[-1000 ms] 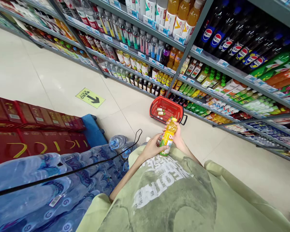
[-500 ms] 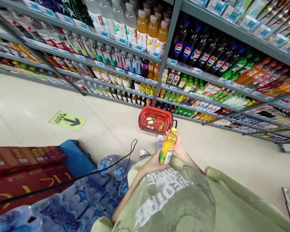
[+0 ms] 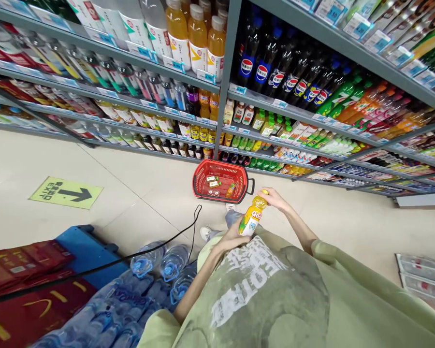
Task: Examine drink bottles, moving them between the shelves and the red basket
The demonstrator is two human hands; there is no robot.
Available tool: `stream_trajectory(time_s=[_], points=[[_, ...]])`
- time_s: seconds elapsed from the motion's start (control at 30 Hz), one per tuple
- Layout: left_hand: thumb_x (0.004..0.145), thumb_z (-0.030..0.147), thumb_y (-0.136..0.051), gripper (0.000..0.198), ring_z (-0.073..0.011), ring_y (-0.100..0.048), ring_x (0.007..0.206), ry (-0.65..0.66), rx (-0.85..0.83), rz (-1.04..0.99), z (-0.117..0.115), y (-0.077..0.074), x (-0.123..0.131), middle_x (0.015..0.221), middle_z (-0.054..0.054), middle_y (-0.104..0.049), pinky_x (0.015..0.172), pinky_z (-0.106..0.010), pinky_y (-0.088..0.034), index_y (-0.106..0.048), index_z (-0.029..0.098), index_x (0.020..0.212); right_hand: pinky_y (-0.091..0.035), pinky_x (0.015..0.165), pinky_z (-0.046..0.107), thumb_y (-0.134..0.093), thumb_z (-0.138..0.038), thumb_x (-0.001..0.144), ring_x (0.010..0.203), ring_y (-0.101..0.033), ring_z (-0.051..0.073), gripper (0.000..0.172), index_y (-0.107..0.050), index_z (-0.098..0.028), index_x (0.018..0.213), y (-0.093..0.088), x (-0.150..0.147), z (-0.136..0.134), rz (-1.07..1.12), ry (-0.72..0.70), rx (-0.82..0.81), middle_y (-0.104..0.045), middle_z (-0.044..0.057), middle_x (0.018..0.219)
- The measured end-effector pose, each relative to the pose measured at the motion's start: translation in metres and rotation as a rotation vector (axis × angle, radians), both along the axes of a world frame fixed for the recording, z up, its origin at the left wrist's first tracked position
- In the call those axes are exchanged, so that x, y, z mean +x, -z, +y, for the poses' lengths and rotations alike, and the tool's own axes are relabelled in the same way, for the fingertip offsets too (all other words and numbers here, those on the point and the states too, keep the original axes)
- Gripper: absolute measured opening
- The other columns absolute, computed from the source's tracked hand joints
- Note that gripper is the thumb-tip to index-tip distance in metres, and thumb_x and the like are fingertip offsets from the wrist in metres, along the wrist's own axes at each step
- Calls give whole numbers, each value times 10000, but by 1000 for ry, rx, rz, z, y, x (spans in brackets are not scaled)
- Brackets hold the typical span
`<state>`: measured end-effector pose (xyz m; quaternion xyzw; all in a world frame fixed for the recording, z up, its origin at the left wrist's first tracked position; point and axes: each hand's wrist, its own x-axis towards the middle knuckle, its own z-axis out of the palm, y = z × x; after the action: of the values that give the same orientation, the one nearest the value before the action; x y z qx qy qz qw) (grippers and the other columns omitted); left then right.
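Note:
A yellow juice bottle (image 3: 254, 213) with a colourful label is tilted in front of my chest, its cap end up and to the right. Around its lower part my left hand (image 3: 232, 235) is closed. My right hand (image 3: 273, 198) pinches the yellow cap at the top. Just beyond the bottle, a red shopping basket (image 3: 220, 167) with a black handle stands on the floor by the shelves. Inside it lie several small items, among them a little orange bottle (image 3: 230, 190).
Shelves of drinks (image 3: 261, 89) run across the far side. At lower left are packs of bottled water (image 3: 119, 309), large water jugs (image 3: 174, 261), red boxes (image 3: 25, 295) and a blue pallet (image 3: 90, 256). A black cord (image 3: 155, 244) hangs across. A yellow-green arrow sign (image 3: 67, 192) lies on the floor.
My right hand has moved from the bottle's side up to its cap. The bottle now tilts more to the right, and its label has turned. The view has shifted slightly.

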<state>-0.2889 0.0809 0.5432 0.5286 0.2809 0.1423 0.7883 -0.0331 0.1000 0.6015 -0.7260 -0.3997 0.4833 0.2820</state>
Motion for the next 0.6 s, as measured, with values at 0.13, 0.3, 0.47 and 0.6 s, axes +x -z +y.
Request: stream_trajectory(time_s=[0.13, 0.3, 0.47, 0.6], points=[[661, 272, -765, 883, -299, -658, 1103, 21, -100, -35, 14, -8, 31, 1332, -92, -674, 831, -352, -576, -503, 188, 1500, -305, 430, 238, -709, -730, 787, 470, -427, 95, 560, -556, -207, 659, -2, 33, 15, -2, -11, 11, -505, -37, 563], [652, 300, -856, 895, -300, -661, 1154, -116, -242, -67, 24, -8, 61, 1316, -100, -693, 914, -357, -564, -521, 208, 1478, -288, 384, 213, -751, -692, 770, 399, -407, 71, 547, -533, -207, 646, 0, 68, 39, 68, -14, -19, -501, -53, 508], [722, 368, -830, 726, -254, -714, 1063, -359, -438, 102, 34, 24, 98, 1281, -99, -701, 851, -324, -569, -535, 228, 1371, -336, 344, 186, -811, -671, 752, 363, -462, 81, 554, -489, -222, 713, 4, 112, 48, 195, -42, -10, -557, -60, 488], [897, 320, -632, 479, -241, -723, 1113, -407, -466, 230, 53, 49, 133, 1310, -133, -690, 899, -336, -577, -486, 198, 1336, -540, 426, 246, -863, -648, 715, 474, -659, 170, 561, -504, -224, 794, 21, 146, 46, 297, -35, -87, -626, -41, 523]])
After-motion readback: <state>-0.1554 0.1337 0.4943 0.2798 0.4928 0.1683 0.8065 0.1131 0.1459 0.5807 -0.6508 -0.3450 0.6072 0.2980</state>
